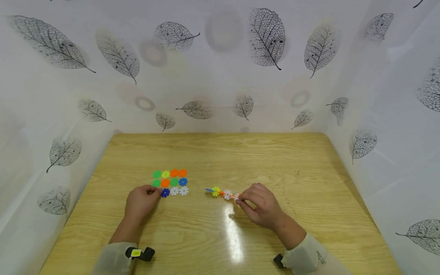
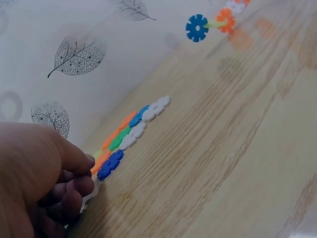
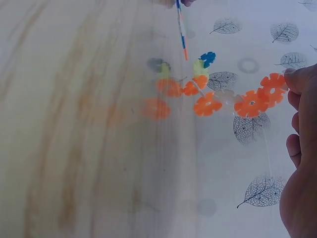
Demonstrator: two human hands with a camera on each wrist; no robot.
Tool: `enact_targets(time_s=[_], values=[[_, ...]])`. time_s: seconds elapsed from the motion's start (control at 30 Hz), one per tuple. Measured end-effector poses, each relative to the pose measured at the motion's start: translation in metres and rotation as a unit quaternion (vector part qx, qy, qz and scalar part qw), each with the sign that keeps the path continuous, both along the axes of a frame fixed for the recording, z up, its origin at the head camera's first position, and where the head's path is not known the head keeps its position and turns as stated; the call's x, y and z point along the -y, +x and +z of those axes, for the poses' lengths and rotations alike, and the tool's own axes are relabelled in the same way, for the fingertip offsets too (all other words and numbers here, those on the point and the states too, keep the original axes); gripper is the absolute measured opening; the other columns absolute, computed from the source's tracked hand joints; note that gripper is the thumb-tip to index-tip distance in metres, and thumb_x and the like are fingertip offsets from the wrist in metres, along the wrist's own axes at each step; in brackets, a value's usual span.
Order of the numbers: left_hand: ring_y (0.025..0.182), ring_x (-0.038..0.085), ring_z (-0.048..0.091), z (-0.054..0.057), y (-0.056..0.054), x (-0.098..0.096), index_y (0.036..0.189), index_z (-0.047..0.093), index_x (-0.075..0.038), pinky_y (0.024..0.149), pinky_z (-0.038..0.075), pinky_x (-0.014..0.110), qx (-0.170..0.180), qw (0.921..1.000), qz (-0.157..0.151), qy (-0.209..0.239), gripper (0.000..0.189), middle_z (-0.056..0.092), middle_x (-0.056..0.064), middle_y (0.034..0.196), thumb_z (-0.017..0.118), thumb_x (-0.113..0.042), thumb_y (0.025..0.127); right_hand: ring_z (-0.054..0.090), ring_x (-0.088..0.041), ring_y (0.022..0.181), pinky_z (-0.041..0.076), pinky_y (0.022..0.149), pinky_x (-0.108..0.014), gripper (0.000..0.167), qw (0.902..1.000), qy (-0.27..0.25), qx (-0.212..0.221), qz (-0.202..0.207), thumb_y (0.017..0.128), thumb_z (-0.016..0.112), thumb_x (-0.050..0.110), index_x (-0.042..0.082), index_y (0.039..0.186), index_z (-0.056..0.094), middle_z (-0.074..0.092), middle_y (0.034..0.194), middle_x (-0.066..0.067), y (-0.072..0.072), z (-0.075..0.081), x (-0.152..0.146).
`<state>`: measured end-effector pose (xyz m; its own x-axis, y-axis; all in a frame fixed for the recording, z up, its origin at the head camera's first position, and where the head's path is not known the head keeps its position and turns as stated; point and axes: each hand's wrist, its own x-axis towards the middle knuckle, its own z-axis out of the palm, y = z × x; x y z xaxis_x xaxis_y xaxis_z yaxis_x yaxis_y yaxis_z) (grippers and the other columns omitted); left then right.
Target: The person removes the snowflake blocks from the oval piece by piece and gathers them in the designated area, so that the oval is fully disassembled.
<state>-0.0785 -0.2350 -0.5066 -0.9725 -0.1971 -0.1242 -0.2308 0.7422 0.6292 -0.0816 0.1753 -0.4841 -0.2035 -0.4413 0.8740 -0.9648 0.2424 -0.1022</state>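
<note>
My right hand pinches the near end of a chain of flower-shaped plastic discs. A blue disc ends the chain, followed by a yellow disc; orange and white ones lead up to the fingers. In the right wrist view, an orange disc sits at the fingertips. My left hand is low at the left end of the loose discs' front row, beside a dark blue disc. Its curled fingers pinch a white disc, mostly hidden beneath them.
Loose discs lie flat in rows: green, yellow, orange, blue and white. They rest on a glossy wooden table. A leaf-printed white curtain surrounds its back and sides.
</note>
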Motion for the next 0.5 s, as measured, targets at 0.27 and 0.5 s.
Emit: enact_targets(time_s=[0.27,0.5], values=[[0.083,0.023,0.066,0.003,0.001,-0.003,0.103,0.079,-0.003,0.073,0.052,0.038,-0.012,0.9998,0.005,0.015,0.034,0.075,0.007,0.093,0.071,-0.035,0.097,0.062,-0.012,0.067,0.048,0.061,-0.029,0.01,1.0,0.003,0.005,0.0,0.093,0.079,0.013,0.006,0.089,0.073,0.071,0.083,0.0,0.0,0.0,-0.001],[0.085,0.023,0.064,0.004,-0.001,-0.012,0.106,0.078,-0.002,0.074,0.051,0.035,-0.027,0.9989,0.002,0.039,0.031,0.073,0.007,0.093,0.07,-0.032,0.098,0.062,-0.012,0.068,0.049,0.062,-0.029,0.01,1.0,0.0,0.006,0.001,0.092,0.079,0.013,0.006,0.09,0.073,0.071,0.083,0.0,0.0,0.001,0.0]])
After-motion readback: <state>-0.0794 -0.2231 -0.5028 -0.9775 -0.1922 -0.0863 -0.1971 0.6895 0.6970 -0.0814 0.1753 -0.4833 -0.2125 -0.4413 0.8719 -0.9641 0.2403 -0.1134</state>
